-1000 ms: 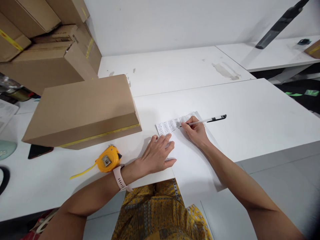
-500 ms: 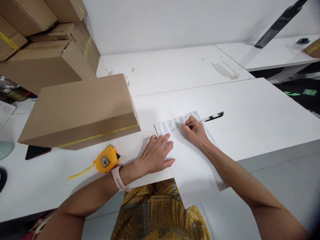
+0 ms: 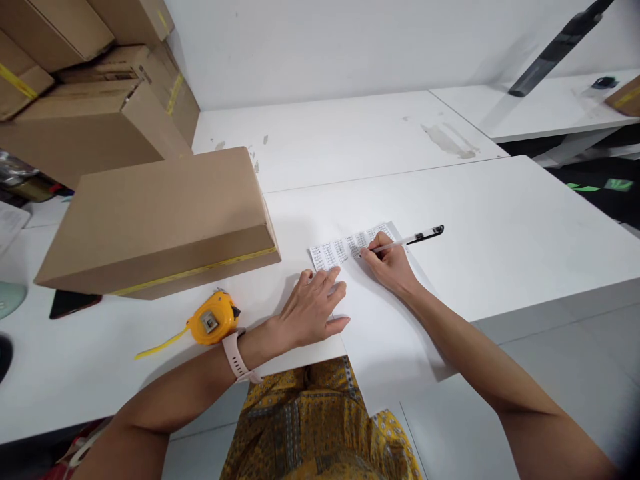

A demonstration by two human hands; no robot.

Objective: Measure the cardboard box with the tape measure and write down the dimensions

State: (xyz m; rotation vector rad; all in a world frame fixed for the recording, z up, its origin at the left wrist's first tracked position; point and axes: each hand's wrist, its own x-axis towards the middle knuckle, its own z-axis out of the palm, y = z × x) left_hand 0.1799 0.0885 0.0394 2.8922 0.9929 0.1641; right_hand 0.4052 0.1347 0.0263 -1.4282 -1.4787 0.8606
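My right hand (image 3: 390,261) is closed round a pen (image 3: 417,237) with a clear barrel and a black end. The pen's tip meets a white sheet of paper (image 3: 385,333), just below columns of small handwriting along its top. Fingers spread, my left hand (image 3: 317,303) lies over the left edge of the sheet with its fingertips near the writing. A pale pink watch band (image 3: 235,357) circles my left wrist. The paper's lower end hangs over the table's front edge. Beside the left wrist sits an orange tape measure (image 3: 214,319) with a short length of yellow tape pulled out.
A closed cardboard box (image 3: 165,220) lies left of the paper, with a dark phone (image 3: 73,305) partly under its near edge. More cardboard boxes (image 3: 75,127) are stacked at the back left. A dark cylindrical object (image 3: 555,53) stands tilted on the far right white table (image 3: 500,110).
The pen's rear end has swung slightly left and down as my right hand shifts a little. My left hand stays in place on the paper.
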